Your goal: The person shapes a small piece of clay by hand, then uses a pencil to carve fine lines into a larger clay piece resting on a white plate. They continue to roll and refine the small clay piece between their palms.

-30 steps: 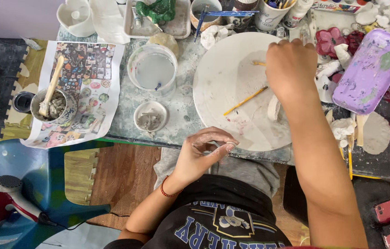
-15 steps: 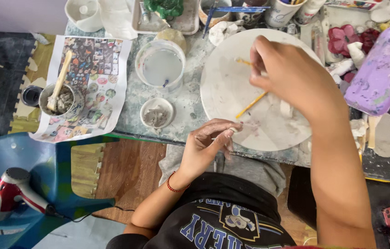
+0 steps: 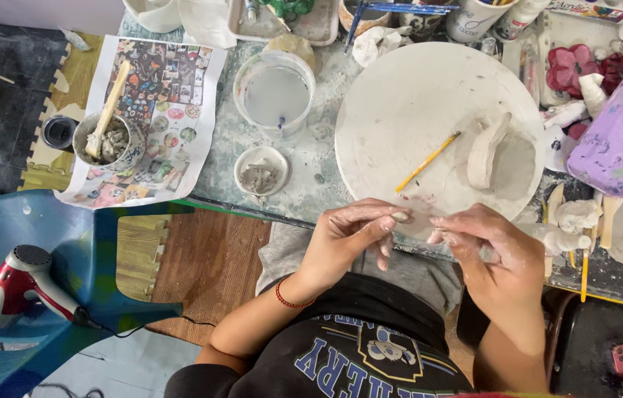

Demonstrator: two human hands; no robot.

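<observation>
Nearby, both hands' grip, left hand (image 3: 352,236) and right hand (image 3: 492,250), pinching pale clay (image 3: 402,217); cloudy water in tub (image 3: 276,92).

A printed paper sheet (image 3: 153,110), white with a dense collage of small colourful pictures, is laid flat on the table well to the left of and beyond the left hand (image 3: 352,236). A flat box (image 3: 591,9) with a colourful printed label is seen at the far edge of the table, well beyond the right hand (image 3: 495,250).

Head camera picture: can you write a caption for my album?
Left hand and right hand pinch a small bit of clay at the near rim of a round white board holding a yellow stick.
</observation>
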